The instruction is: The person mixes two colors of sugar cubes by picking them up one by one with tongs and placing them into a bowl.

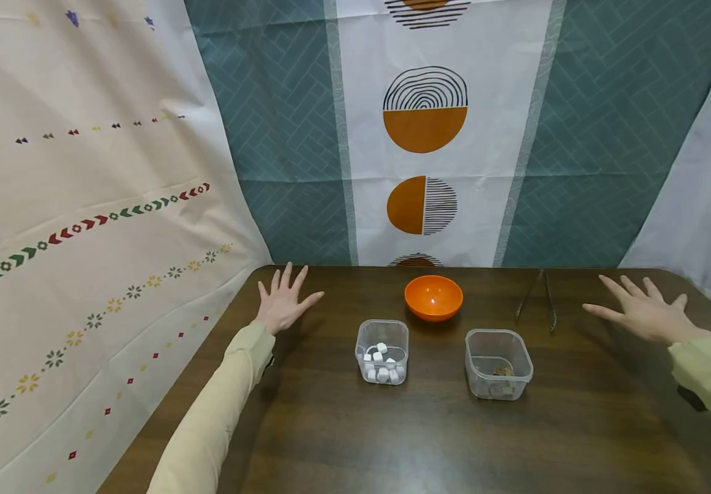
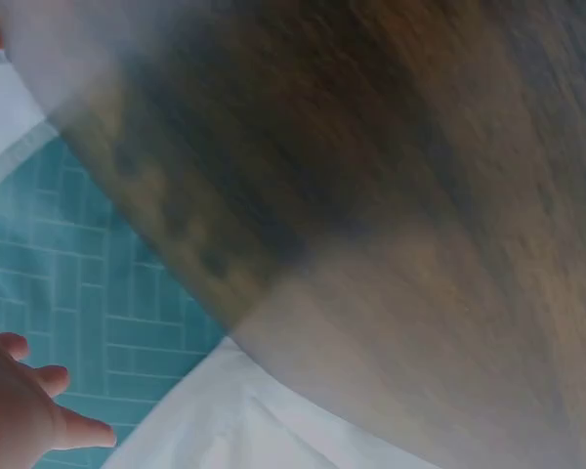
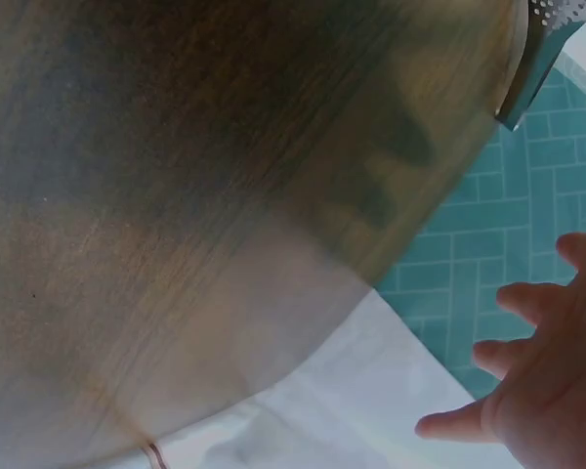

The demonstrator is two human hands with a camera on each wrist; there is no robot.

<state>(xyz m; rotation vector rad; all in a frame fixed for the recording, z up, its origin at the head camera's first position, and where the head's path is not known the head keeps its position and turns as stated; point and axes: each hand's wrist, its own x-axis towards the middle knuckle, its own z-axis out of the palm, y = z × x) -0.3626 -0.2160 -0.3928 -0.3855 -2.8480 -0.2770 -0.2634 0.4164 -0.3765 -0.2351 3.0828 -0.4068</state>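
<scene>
Both your hands spread wide, left hand [image 1: 281,304] well left of the orange bowl [image 1: 434,313], right hand [image 1: 650,313] past the tongs [image 1: 550,306] on its right. Nearer you than the bowl stand a cube tub [image 1: 383,332] and a second tub [image 1: 495,343]; the table edge [image 1: 355,267] runs just behind the bowl, open room on your side.

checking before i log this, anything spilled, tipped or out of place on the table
Nothing stands out: the orange bowl and both clear containers stand upright, white cubes sit inside one, and I see no spill on the table.
</scene>
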